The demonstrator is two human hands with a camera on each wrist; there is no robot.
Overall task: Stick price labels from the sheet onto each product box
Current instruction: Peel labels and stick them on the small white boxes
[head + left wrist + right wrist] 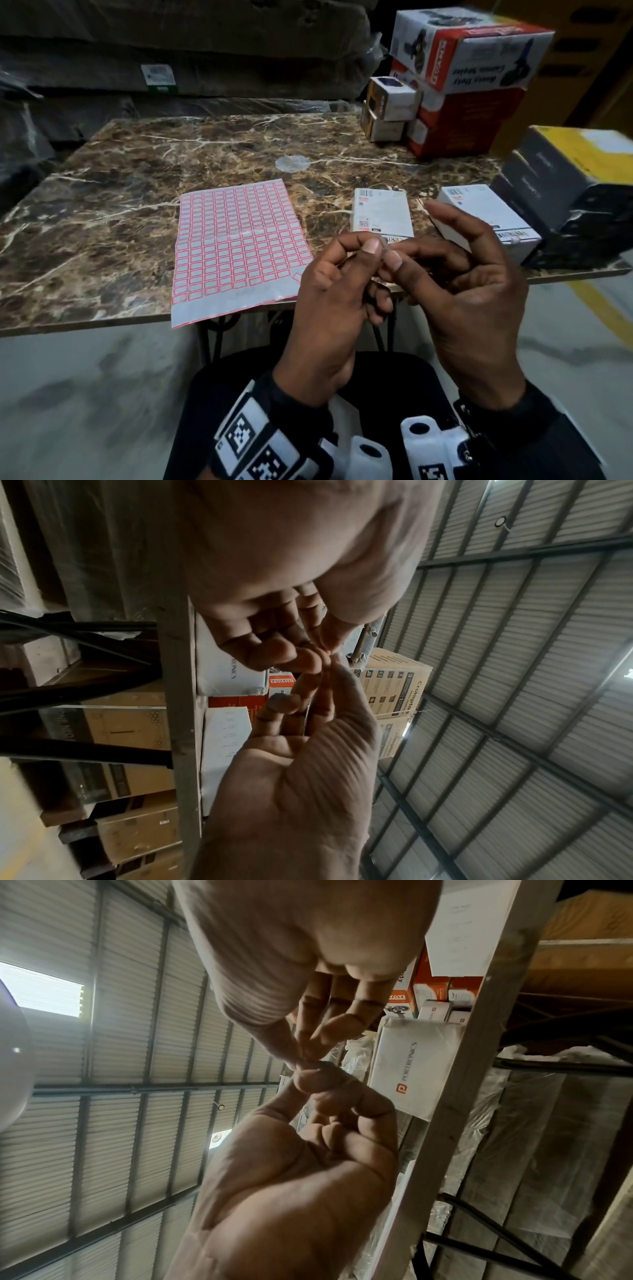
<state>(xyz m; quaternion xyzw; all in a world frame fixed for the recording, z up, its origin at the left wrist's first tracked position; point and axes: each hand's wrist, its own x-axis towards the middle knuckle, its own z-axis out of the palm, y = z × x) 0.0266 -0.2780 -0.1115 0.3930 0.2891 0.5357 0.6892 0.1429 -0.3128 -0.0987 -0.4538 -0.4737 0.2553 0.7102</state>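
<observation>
The pink-bordered price label sheet (239, 246) lies flat on the marble table (120, 178), overhanging its near edge. Two white product boxes (382, 212) (479, 216) sit to the sheet's right. Both hands are raised in front of the near box, fingertips meeting. My left hand (366, 250) and right hand (399, 255) pinch a tiny pale label (384, 244) between thumbs and forefingers; most of it is hidden. The left wrist view shows the left hand (308, 653) above and the right hand (329, 680) below. In the right wrist view the right hand (304, 1050) meets the left hand (315, 1077).
A stack of red-and-white cartons (462, 68) and small boxes (390, 102) stands at the table's back right. Dark grey and yellow boxes (565, 185) crowd the right edge. A round clear disc (293, 163) lies mid-table. Plastic-wrapped stacks (154, 68) rise behind the table.
</observation>
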